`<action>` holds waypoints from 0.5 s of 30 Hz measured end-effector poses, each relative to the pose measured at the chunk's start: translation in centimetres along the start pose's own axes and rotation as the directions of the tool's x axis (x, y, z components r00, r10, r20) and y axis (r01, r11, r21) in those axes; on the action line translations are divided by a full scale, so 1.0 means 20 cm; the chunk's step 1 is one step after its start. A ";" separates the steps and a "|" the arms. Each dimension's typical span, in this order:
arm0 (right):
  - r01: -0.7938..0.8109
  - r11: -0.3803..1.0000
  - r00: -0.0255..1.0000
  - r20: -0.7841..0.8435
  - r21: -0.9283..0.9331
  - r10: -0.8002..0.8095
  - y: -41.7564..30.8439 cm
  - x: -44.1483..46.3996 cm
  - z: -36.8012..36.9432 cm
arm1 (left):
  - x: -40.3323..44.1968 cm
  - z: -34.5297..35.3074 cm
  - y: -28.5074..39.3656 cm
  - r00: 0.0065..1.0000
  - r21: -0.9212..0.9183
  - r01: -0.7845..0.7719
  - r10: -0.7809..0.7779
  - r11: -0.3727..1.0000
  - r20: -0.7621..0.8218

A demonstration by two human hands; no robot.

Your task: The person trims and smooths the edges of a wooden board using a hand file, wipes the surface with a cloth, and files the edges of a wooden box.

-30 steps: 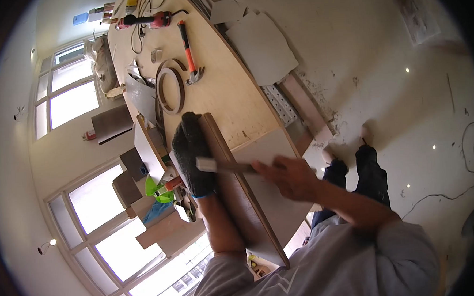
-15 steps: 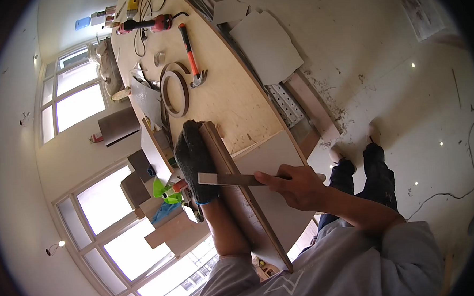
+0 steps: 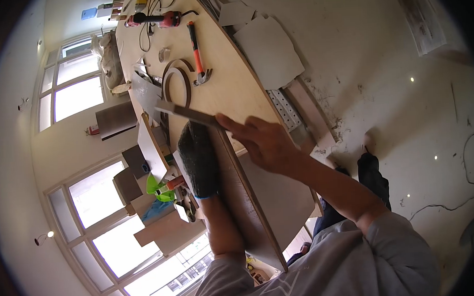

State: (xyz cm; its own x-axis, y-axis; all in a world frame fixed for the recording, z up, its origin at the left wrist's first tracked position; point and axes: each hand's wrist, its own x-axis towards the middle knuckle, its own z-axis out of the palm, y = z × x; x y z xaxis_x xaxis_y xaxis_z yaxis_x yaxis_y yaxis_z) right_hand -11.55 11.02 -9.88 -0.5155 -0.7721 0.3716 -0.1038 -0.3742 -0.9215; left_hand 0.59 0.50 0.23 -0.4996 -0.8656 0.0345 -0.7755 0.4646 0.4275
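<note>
My left hand (image 3: 199, 159), in a dark glove with a blue cuff, is wrapped round the far part of a brown-edged board (image 3: 247, 193), which stands on edge and reaches back to my body. In my bare right hand (image 3: 263, 142) is a flat tool (image 3: 189, 113) with a pale, worn end, held across the board's far end. The tool points left, above the gloved hand. My right index finger lies along it.
On the wooden table (image 3: 228, 76) are a claw hammer (image 3: 197, 56), rolls of edge banding (image 3: 177, 88) and a red power tool (image 3: 168, 19). Grey offcut sheets (image 3: 269, 52) lie right of the table. A green bag (image 3: 159, 188) and boxes (image 3: 163, 232) are at the left.
My right hand has moved away from my body along the board with the flat tool, which now tilts and lies farther out. My left hand stays on the board.
</note>
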 end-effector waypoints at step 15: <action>-0.080 0.997 0.994 0.071 0.021 0.078 -0.06 -0.17 -0.03 | 0.02 0.04 0.07 0.997 -0.126 -0.002 -0.007 0.992 -0.074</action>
State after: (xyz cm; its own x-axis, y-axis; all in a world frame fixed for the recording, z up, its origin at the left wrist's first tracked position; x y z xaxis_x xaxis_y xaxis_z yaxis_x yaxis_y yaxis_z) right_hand -10.13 14.47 -10.08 -0.4602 -0.8335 0.3057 -0.0448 -0.3221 -0.9457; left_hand -0.99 1.03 0.23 -0.4640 -0.8804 0.0979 -0.7195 0.4390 0.5381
